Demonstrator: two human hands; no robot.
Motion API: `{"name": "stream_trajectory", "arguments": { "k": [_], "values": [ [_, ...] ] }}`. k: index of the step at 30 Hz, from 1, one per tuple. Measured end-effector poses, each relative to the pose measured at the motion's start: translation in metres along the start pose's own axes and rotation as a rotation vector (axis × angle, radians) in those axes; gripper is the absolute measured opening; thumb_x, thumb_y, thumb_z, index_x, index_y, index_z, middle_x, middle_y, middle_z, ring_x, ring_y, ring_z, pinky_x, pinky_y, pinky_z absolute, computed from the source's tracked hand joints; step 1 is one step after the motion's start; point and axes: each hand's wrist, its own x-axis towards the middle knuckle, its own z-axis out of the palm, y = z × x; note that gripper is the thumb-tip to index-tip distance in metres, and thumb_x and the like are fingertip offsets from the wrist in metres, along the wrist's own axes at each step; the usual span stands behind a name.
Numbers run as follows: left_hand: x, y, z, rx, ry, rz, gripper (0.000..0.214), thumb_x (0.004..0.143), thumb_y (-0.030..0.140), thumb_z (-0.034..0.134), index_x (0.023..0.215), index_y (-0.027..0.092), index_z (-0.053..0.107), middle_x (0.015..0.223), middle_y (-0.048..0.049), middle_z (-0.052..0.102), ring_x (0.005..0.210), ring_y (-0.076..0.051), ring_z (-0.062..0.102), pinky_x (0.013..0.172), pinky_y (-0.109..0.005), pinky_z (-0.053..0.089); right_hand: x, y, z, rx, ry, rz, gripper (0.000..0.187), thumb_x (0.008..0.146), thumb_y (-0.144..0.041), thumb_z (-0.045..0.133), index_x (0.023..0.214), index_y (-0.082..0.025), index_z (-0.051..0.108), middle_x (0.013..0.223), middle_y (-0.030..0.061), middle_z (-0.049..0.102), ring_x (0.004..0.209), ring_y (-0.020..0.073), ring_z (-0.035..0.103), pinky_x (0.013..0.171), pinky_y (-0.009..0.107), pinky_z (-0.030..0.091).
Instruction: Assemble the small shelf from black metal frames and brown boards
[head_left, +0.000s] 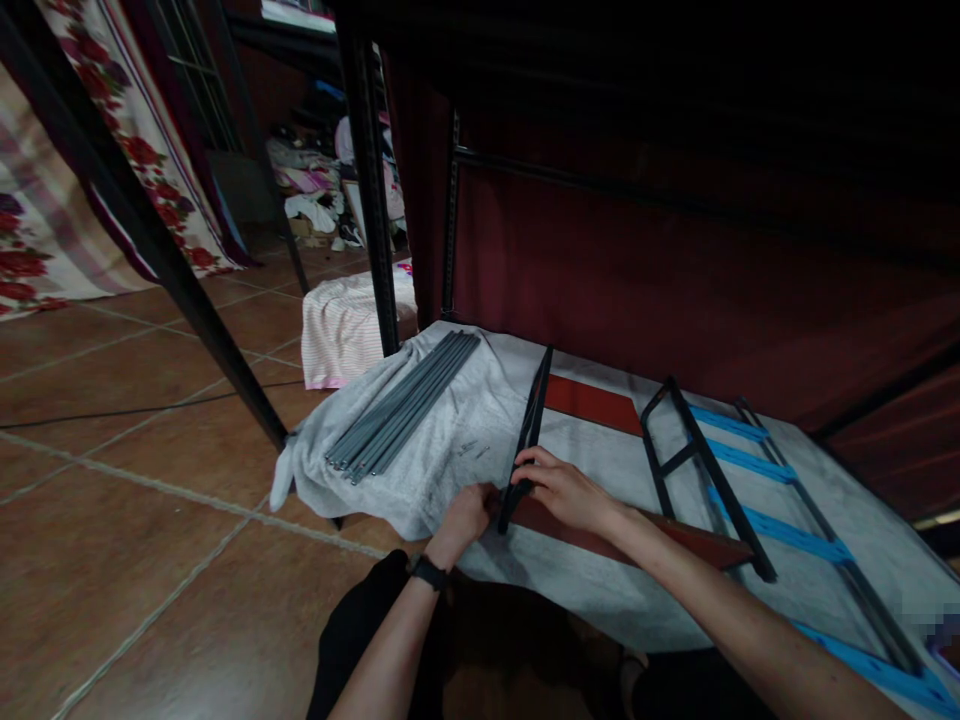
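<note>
A thin black metal bar (534,412) lies on a white cloth (457,430) spread over a low platform. My right hand (564,487) is closed round the bar's near end, fingers curled over it. My left hand (466,512), with a black watch at the wrist, is closed at the bar's near tip beside a red-brown board (592,404). What the left fingers pinch is hidden.
A bundle of grey metal rods (405,405) lies on the cloth to the left. To the right is a black frame (701,470) with blue straps (757,470). Black uprights (371,180) stand behind. Tiled floor (127,500) is at left; a pink-striped bundle (345,330) sits on it.
</note>
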Motion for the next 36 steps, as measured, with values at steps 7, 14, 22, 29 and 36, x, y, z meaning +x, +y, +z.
{"name": "stream_trajectory", "arguments": {
  "k": [7,14,22,29,36],
  "values": [
    [0.02,0.003,-0.017,0.019,0.367,-0.113,0.024,0.089,0.012,0.048,0.1,0.011,0.069,0.101,-0.014,0.067,0.088,-0.02,0.064,0.081,-0.03,0.044,-0.002,-0.004,0.003,0.0,0.002,0.035,0.04,0.087,-0.006,0.043,0.112,-0.029,0.064,0.132,0.0031,0.052,0.098,0.0147,0.064,0.091,0.03,0.051],
    [0.065,-0.001,-0.017,0.418,0.251,-0.04,0.029,0.09,0.007,0.042,0.108,0.01,0.065,0.108,-0.0154,0.064,0.1,-0.021,0.062,0.09,-0.03,0.045,-0.004,-0.011,0.0,-0.036,-0.023,0.043,0.042,0.089,-0.01,0.042,0.123,-0.028,0.058,0.134,0.0033,0.051,0.105,0.0151,0.063,0.096,0.03,0.05],
    [0.079,0.009,0.002,0.673,0.134,0.043,0.029,0.091,0.007,0.039,0.102,0.011,0.065,0.105,-0.0172,0.063,0.102,-0.026,0.058,0.087,-0.038,0.046,-0.007,-0.021,-0.002,-0.116,-0.057,0.109,0.029,0.096,-0.035,0.047,0.122,-0.027,0.058,0.137,0.0043,0.049,0.099,0.0168,0.065,0.092,0.035,0.053],
    [0.064,0.016,-0.003,0.786,0.181,0.173,0.025,0.092,0.009,0.042,0.102,0.011,0.065,0.101,-0.0151,0.062,0.097,-0.026,0.056,0.083,-0.037,0.043,-0.007,-0.028,0.005,-0.172,0.005,0.177,0.027,0.098,-0.034,0.04,0.116,-0.027,0.06,0.142,0.0051,0.045,0.103,0.0194,0.065,0.091,0.041,0.054],
    [0.042,0.028,0.001,0.834,0.257,0.276,0.019,0.092,0.011,0.046,0.096,0.012,0.065,0.097,-0.0127,0.06,0.094,-0.026,0.052,0.078,-0.038,0.041,-0.011,-0.037,0.014,-0.313,0.069,0.339,0.039,0.098,-0.041,0.038,0.132,-0.028,0.05,0.155,0.0099,0.028,0.102,0.0258,0.067,0.085,0.046,0.056]
  ]
}}
